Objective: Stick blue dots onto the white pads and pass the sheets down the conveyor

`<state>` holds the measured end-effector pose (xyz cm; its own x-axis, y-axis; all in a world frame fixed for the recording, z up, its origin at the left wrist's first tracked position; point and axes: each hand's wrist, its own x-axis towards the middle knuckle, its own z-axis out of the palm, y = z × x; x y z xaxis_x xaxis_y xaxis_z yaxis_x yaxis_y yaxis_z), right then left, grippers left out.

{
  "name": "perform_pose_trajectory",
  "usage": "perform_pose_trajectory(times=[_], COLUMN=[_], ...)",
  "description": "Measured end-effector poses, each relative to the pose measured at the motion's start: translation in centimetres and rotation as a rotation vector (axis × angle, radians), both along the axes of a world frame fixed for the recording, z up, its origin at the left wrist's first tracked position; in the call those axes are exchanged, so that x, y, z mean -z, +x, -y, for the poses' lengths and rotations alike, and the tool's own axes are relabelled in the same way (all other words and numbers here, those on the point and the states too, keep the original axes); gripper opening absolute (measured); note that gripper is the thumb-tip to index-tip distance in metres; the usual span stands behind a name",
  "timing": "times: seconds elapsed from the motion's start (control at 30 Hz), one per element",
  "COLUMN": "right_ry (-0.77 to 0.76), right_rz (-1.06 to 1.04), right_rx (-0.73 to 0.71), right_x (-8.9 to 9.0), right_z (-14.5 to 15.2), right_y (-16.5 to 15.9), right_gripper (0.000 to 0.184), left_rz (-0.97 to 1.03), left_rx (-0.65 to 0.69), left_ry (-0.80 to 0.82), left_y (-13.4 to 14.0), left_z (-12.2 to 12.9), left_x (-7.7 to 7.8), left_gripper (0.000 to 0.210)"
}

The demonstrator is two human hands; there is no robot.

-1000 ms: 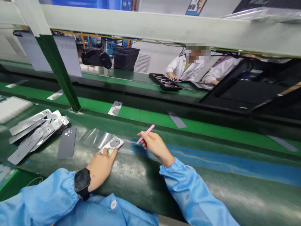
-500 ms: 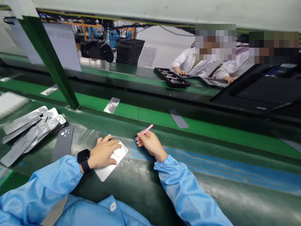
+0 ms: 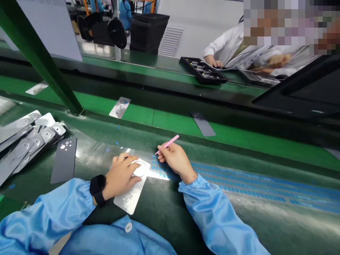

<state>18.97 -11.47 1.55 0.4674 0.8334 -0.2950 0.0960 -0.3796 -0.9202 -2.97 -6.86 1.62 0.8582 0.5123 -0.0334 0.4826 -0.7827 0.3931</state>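
My left hand [image 3: 123, 176] lies spread over a silver phone back panel [image 3: 130, 199], fingers and thumb apart near its round camera ring. The panel rests on the dark green bench and is partly hidden by the hand. Pink tweezers [image 3: 172, 140] are pinched in my right hand [image 3: 175, 159], their tip pointing down and left. Just under that tip is the left end of a clear sheet with rows of blue dot stickers [image 3: 239, 182], which runs off to the right. Whether the tip holds a dot is too small to tell.
A pile of silver panels [image 3: 29, 143] and a dark grey panel [image 3: 63, 161] lie at left. More panels sit on the green belt [image 3: 164, 122] beyond, including a silver one [image 3: 120, 107] and a grey one [image 3: 203, 124]. A green post [image 3: 47, 67] stands at left. Co-workers sit opposite, near a black tray [image 3: 203, 71].
The camera view has tilted down. The silver panel under my left hand has turned slightly, its long side now steeper. My right hand still holds the tweezers over the sticker sheet's end.
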Motion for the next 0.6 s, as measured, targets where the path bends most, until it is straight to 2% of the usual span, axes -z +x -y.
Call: perform_pose_trajectory(times=[0.17, 0.27, 0.37, 0.47, 0.6], right_ry=[0.040, 0.096, 0.132, 0.088, 0.002], right_rz=[-0.103, -0.165, -0.131, -0.104, -0.083], right_rx=[0.018, 0.031, 0.025, -0.013, -0.042], right_x=[0.0, -0.6, -1.5, -1.8, -1.0], right_z=[0.1, 0.5, 1.2, 2.0, 2.6], right_y=[0.1, 0.3, -0.6, -2.5, -4.8], right_gripper=[0.031, 0.041, 0.044, 0.042, 0.038], left_rz=[0.029, 0.028, 0.033, 0.052, 0.072], left_rx=[-0.017, -0.024, -0.023, -0.030, -0.037], left_ry=[0.030, 0.026, 0.023, 0.046, 0.068], left_y=[0.0, 0.1, 0.1, 0.1, 0.0], left_z=[0.3, 0.3, 0.4, 0.4, 0.5], left_x=[0.2, 0.2, 0.3, 0.5, 0.8], left_gripper=[0.033, 0.036, 0.040, 0.043, 0.044])
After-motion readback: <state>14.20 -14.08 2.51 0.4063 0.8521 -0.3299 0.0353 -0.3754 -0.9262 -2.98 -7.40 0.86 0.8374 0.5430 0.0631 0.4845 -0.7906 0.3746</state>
